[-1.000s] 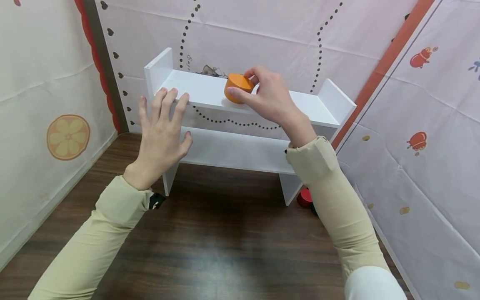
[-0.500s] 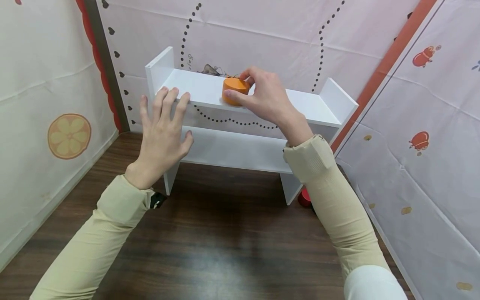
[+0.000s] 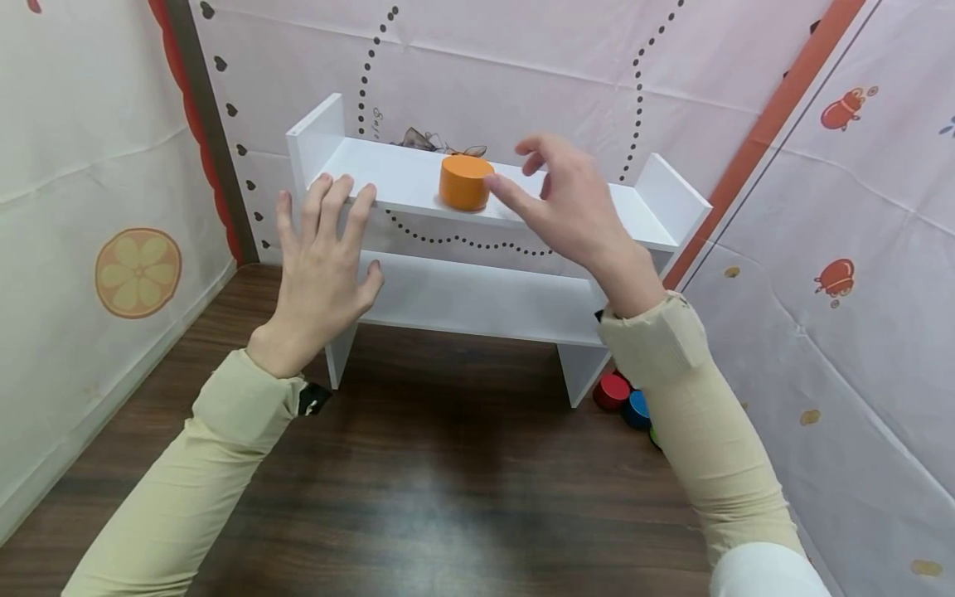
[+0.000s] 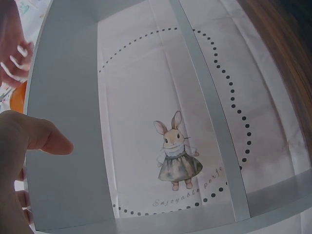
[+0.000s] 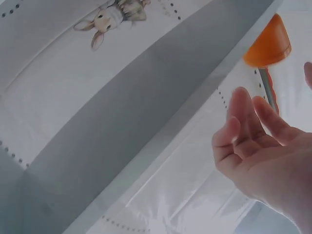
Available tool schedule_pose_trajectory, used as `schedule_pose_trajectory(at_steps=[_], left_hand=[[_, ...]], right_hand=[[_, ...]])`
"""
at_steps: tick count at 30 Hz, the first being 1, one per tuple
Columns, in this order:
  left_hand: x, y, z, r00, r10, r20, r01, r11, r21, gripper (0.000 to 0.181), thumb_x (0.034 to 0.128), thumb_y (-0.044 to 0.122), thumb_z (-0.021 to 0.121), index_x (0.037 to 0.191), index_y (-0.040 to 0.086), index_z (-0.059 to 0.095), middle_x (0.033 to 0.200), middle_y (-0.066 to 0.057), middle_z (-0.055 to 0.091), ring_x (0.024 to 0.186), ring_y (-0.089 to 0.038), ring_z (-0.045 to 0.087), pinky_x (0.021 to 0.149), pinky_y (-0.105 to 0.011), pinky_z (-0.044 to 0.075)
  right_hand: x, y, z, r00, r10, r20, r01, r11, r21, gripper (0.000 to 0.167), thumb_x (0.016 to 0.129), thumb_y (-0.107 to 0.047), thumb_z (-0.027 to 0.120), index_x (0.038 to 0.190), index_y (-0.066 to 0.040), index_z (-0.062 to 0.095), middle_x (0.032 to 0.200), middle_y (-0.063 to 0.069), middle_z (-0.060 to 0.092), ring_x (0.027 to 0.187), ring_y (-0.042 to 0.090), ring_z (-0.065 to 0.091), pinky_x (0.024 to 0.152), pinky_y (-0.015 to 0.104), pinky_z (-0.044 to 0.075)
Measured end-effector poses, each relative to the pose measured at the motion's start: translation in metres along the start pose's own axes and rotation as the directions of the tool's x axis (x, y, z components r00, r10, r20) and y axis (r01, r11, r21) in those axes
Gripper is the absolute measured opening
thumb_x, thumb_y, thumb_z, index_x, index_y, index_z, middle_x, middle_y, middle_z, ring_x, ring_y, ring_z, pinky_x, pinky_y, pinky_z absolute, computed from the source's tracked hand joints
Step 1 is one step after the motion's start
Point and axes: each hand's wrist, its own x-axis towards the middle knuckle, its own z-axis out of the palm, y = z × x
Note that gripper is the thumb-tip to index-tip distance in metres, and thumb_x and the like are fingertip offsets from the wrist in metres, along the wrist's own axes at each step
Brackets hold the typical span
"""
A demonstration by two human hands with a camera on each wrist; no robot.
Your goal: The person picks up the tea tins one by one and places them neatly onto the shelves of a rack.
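Clock directions taken from the centre of the head view. Orange cylinder (image 3: 464,184), one, upright, flat top uppermost: at twelve o'clock, on the upper board (image 3: 395,172) of a white two-tier shelf unit (image 3: 477,300), close to the front edge. Right hand (image 3: 570,199): between one and two o'clock, at three o'clock from the cylinder; fingers loosely bent and parted from the thumb, nothing held; thumb tip overlapping the cylinder's edge in the head view, contact impossible to tell. Left hand (image 3: 321,253): between nine and ten o'clock; fingers spread and nearly straight, nothing grasped, fingertips resting at the upper board's front edge. Both sleeves beige, cuffs turned back. Red cylinder (image 3: 612,391), blue cylinder (image 3: 637,410) and green item (image 3: 655,438), the last mostly hidden by the right sleeve (image 3: 709,431): all at four o'clock, on a dark wood-grain surface (image 3: 433,489). Pale printed drape behind, bearing a dressed rabbit figure (image 4: 178,156); orange-slice print (image 3: 138,273) at nine o'clock.
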Motion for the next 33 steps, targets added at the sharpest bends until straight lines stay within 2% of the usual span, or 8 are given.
schedule_pose_trajectory(at_steps=[3, 6, 11, 18, 25, 29, 33], left_hand=[[0.000, 0.000, 0.000, 1.000, 0.000, 0.007, 0.000, 1.000, 0.005, 0.085, 0.0720, 0.015, 0.071, 0.147, 0.013, 0.031, 0.149, -0.016, 0.032, 0.143, -0.033, 0.020, 0.116, -0.064, 0.003], [-0.001, 0.000, 0.001, 1.000, -0.001, 0.011, 0.001, 1.000, 0.008, 0.085, 0.0721, 0.015, 0.071, 0.147, 0.013, 0.031, 0.149, -0.016, 0.032, 0.143, -0.033, 0.020, 0.116, -0.064, 0.003], [-0.002, 0.000, 0.001, 1.000, -0.003, 0.012, 0.003, 1.000, 0.010, 0.085, 0.0719, 0.014, 0.071, 0.147, 0.013, 0.031, 0.149, -0.016, 0.032, 0.143, -0.033, 0.020, 0.115, -0.064, 0.004], [-0.002, 0.001, 0.001, 1.000, -0.007, 0.019, 0.007, 1.000, 0.011, 0.086, 0.0723, 0.014, 0.071, 0.148, 0.013, 0.030, 0.150, -0.015, 0.031, 0.144, -0.033, 0.019, 0.115, -0.064, 0.004], [0.000, 0.002, 0.001, 1.000, -0.010, 0.024, 0.010, 1.000, 0.013, 0.085, 0.0727, 0.014, 0.070, 0.148, 0.014, 0.030, 0.150, -0.015, 0.031, 0.144, -0.032, 0.019, 0.116, -0.064, 0.003], [0.001, 0.002, 0.000, 1.000, -0.011, 0.027, 0.011, 1.000, 0.018, 0.085, 0.0728, 0.014, 0.070, 0.148, 0.014, 0.030, 0.150, -0.016, 0.031, 0.144, -0.033, 0.019, 0.115, -0.064, 0.004], [0.001, 0.002, -0.001, 0.999, -0.011, 0.031, 0.011, 1.000, 0.024, 0.086, 0.0728, 0.015, 0.071, 0.148, 0.013, 0.029, 0.150, -0.016, 0.031, 0.144, -0.033, 0.019, 0.115, -0.064, 0.004]], right_hand=[[-0.014, 0.014, -0.005, 0.992, -0.052, -0.112, 0.055, 0.998, 0.027, 0.047, 0.091, -0.041, 0.062, 0.122, -0.005, 0.059, 0.103, 0.012, 0.065, 0.075, 0.021, 0.051, 0.069, 0.027, 0.040], [-0.031, 0.029, -0.007, 0.978, -0.072, -0.194, 0.081, 0.996, 0.036, 0.039, 0.091, -0.035, 0.063, 0.114, -0.004, 0.062, 0.093, 0.013, 0.066, 0.071, 0.020, 0.051, 0.068, 0.025, 0.039], [-0.062, 0.054, -0.008, 0.971, -0.046, -0.235, 0.056, 0.998, 0.038, 0.032, 0.090, -0.031, 0.064, 0.106, -0.003, 0.064, 0.082, 0.013, 0.067, 0.067, 0.017, 0.051, 0.063, 0.018, 0.039], [-0.110, 0.090, 0.000, 0.990, 0.040, -0.138, -0.042, 0.999, -0.010, 0.030, 0.089, -0.033, 0.066, 0.104, -0.007, 0.068, 0.082, 0.009, 0.069, 0.066, 0.017, 0.054, 0.059, 0.014, 0.041], [-0.148, 0.133, 0.011, 0.991, 0.122, -0.058, -0.126, 0.989, -0.075, 0.021, 0.090, -0.027, 0.066, 0.097, -0.007, 0.069, 0.078, 0.008, 0.069, 0.064, 0.017, 0.059, 0.058, 0.020, 0.047], [-0.170, 0.161, 0.016, 0.971, 0.240, 0.017, -0.235, 0.961, -0.146, 0.029, 0.091, -0.035, 0.064, 0.100, -0.008, 0.067, 0.083, 0.010, 0.069, 0.072, 0.020, 0.060, 0.062, 0.030, 0.049], [-0.191, 0.188, 0.020, 0.923, 0.366, 0.119, -0.337, 0.917, -0.212, 0.049, 0.091, -0.045, 0.060, 0.112, -0.001, 0.063, 0.098, 0.020, 0.068, 0.085, 0.030, 0.062, 0.072, 0.045, 0.054]])
